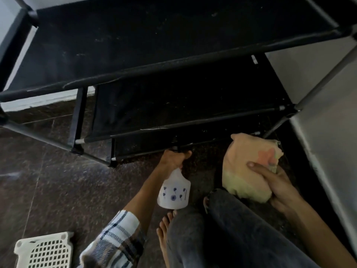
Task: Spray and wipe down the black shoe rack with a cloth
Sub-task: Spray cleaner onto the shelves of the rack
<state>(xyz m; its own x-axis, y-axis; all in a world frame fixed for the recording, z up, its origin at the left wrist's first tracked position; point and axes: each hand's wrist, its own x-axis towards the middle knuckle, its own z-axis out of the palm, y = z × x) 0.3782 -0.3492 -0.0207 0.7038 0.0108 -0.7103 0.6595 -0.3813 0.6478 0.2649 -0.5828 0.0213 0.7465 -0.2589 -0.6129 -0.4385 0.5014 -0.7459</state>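
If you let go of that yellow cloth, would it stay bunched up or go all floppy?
Probably floppy: the cloth bulges and folds softly in the right hand. It is likely light, since a loose grip holds it off the floor. It would not roll, just slump flat.

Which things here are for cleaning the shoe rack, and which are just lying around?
For the job:
- black shoe rack
- spray bottle, held by the left hand, nozzle toward the lowest shelf
- folded cloth, held by the right hand

Just lying about:
- white plastic basket on the floor, bottom left
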